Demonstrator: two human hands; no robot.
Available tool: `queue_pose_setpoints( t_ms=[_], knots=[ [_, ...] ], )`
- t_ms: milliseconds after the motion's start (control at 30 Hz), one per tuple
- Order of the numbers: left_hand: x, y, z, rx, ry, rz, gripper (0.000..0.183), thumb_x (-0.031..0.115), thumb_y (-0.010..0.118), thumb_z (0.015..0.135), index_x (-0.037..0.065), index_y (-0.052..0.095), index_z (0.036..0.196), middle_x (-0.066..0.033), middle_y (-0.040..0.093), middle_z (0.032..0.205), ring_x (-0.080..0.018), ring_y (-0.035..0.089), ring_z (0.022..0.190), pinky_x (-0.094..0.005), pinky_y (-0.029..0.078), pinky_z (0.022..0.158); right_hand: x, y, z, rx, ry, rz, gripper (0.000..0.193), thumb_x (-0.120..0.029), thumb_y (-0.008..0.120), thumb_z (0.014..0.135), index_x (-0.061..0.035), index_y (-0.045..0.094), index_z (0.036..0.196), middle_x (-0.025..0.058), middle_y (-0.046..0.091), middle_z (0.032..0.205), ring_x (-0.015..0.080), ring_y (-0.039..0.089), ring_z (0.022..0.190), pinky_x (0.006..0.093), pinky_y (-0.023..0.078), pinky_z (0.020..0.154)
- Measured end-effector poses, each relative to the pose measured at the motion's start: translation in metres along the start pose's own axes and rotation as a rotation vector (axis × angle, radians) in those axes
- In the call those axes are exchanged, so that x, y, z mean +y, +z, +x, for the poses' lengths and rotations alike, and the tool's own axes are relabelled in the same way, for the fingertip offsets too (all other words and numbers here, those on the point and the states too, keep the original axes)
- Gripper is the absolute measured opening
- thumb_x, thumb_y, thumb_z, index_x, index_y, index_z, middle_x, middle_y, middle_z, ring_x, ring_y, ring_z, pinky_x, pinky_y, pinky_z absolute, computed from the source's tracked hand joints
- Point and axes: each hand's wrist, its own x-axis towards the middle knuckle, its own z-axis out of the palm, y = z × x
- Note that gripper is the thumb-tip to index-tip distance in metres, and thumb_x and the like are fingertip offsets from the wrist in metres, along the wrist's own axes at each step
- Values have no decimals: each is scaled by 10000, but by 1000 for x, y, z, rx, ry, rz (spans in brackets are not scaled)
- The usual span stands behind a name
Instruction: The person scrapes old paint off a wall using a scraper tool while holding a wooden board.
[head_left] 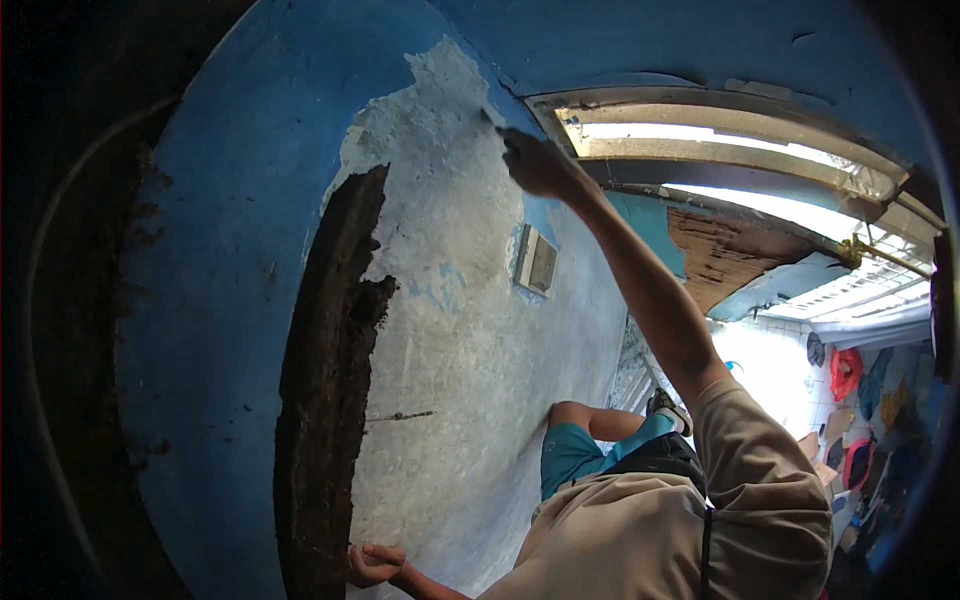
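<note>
My right arm is stretched up to the wall [430, 200], where the blue paint gives way to bare grey-white plaster. The fingers of my right hand [540, 165] are closed round a small tool, seemingly a scraper [491, 117]. Its thin tip meets the plaster near the corner below the window; the rest is hidden in my grip. Low in the view, my left hand [374, 564] is curled beside the edge of a dark, rough wooden post [325, 400]. Whether its fingers hold that edge or anything else cannot be made out.
A switch plate [537, 261] sits on the wall under my right forearm. Slatted window frames [700, 125] and a peeling wooden panel [735, 255] stand to the right. A thin rod or wire [400, 415] sticks out beside the post. Hanging items [845, 375] crowd the far right.
</note>
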Motion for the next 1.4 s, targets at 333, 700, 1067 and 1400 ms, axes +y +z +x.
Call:
queue_pose_setpoints(
  t_ms=[333, 700, 1067, 1400],
  knots=[
    [9, 1, 12, 32, 10, 13, 159, 155, 544, 885, -3, 564, 882, -122, 568, 784, -294, 530, 622, -405, 410, 587, 16, 35, 1, 262, -45, -64, 400, -317, 466, 978, -224, 451, 1367, 246, 664, 840, 433, 656, 753, 546, 521, 686],
    [6, 6, 4, -1, -17, -20, 176, 149, 551, 883, -27, 544, 872, -151, 555, 779, -321, 531, 639, -412, 426, 609, -4, 46, -72, 245, -11, -216, 405, -289, 478, 976, -302, 478, 1381, 174, 647, 654, 334, 642, 557, 461, 487, 503],
    [16, 5, 13, 18, -34, -18, 194, 174, 555, 895, -11, 534, 841, -147, 538, 745, -327, 508, 589, -413, 395, 555, -9, 39, -66, 222, -16, -110, 444, -238, 490, 957, -255, 458, 1399, 195, 652, 678, 372, 643, 583, 494, 495, 560],
    [0, 5, -13, -25, -54, -43, 177, 165, 541, 896, -7, 571, 927, -160, 613, 881, -331, 593, 745, -417, 463, 694, -15, 45, -43, 253, 40, -75, 447, -264, 461, 965, -255, 439, 1411, 216, 670, 768, 393, 656, 659, 498, 510, 602]
  ],
)
